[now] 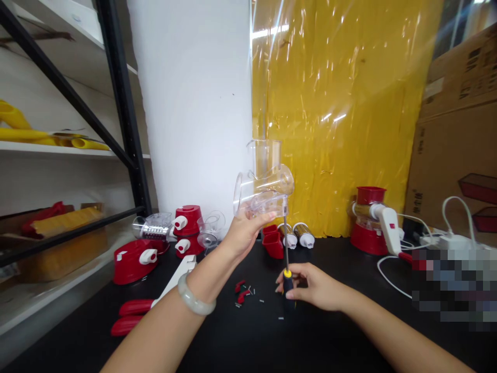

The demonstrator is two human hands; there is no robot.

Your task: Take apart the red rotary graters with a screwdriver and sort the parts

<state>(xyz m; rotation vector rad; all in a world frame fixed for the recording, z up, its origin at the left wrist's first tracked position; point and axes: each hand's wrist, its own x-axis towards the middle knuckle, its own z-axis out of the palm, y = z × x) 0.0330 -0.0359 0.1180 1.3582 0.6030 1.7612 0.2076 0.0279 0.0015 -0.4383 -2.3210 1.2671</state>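
My left hand (248, 230) grips a clear plastic grater housing (266, 181) by its underside and holds it up above the table. My right hand (306, 285) is closed round the dark, yellow-collared handle of a screwdriver (287, 248). The shaft points straight up, and its tip meets the lower right edge of the housing. Below, on the black table, lie small red parts (243, 295) with several loose screws (261, 301) around them. Behind the screwdriver are red hopper-shaped pieces (273, 243) and two drum graters (304, 235) with white ends.
Red bases (134, 261) with white knobs, clear housings (209, 228) and white cranks with red handles (132, 311) sit at left. An assembled grater (370, 220) stands at right beside white cables (392, 280). A black-framed shelf (120, 93) borders the left, cardboard boxes (450, 134) the right.
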